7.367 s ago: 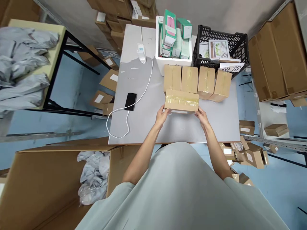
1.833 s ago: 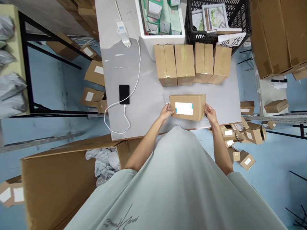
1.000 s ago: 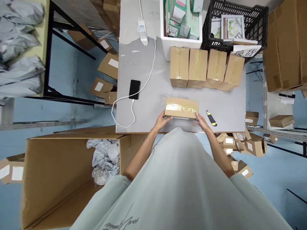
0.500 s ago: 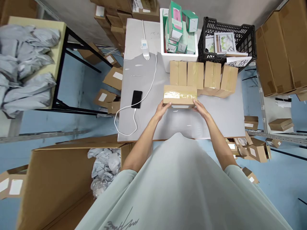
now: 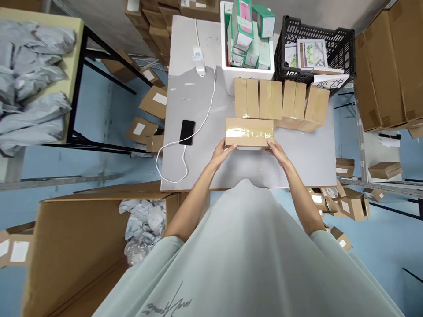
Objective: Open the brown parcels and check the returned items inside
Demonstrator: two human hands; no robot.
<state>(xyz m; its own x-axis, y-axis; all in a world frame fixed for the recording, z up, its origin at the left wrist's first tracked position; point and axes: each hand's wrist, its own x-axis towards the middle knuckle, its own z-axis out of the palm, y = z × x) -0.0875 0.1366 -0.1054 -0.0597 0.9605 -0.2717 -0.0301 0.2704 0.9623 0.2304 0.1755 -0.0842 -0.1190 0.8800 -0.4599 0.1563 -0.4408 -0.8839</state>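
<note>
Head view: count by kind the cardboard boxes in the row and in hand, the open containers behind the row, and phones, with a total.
Cardboard boxes in the row: 4
Held cardboard box: 1
White bin: 1
Black crate: 1
Black phone: 1
Total: 8

Grey table (image 5: 313,165): right in front of me, its surface scuffed, with a paler patch toward the far left.
Phone side: on my left a black phone (image 5: 188,128) lies flat, a white cable (image 5: 214,88) looping across it; farther back sits a white plug block (image 5: 199,61).
Far side: a white bin (image 5: 228,80), and nearer me a row of four brown boxes (image 5: 271,99).
Taped box (image 5: 249,127): I grip it over the tabletop; whether it rests there, I cannot tell.
Cream table (image 5: 76,31): on my left, heaped with grey bags (image 5: 36,88).
Blue floor (image 5: 380,246): on my right, jumbled cartons (image 5: 352,207).
</note>
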